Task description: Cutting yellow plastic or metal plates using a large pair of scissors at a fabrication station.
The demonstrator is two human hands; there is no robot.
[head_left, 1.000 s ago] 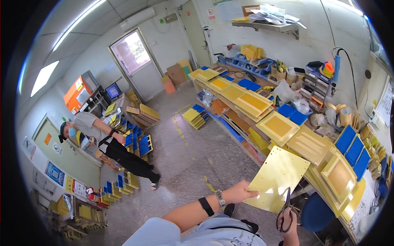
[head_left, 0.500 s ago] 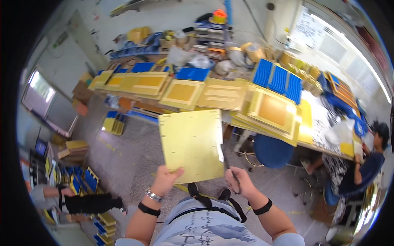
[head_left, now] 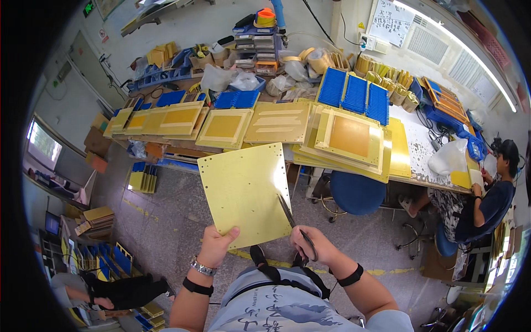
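A flat pale-yellow panel (head_left: 243, 188) with small holes along its edges is held up in front of me, tilted. My left hand (head_left: 217, 243) grips its lower left corner, thumb on the face and the other fingers hidden behind. My right hand (head_left: 314, 243) is closed round a pair of dark scissors (head_left: 286, 210). The long, narrow blades lie over the panel's right part, pointing up and left; whether they touch it I cannot tell.
Ahead runs a long workbench (head_left: 426, 166) with stacked yellow panels (head_left: 354, 135) and blue slotted racks (head_left: 354, 94). A blue stool (head_left: 357, 192) stands under its front edge. A seated person (head_left: 487, 193) works at the right; another person (head_left: 116, 285) is at the lower left.
The panel has shifted slightly left and tilted a little counterclockwise. My right hand has moved left, bringing the scissors from the panel's right edge over its face. My view has turned slightly right.
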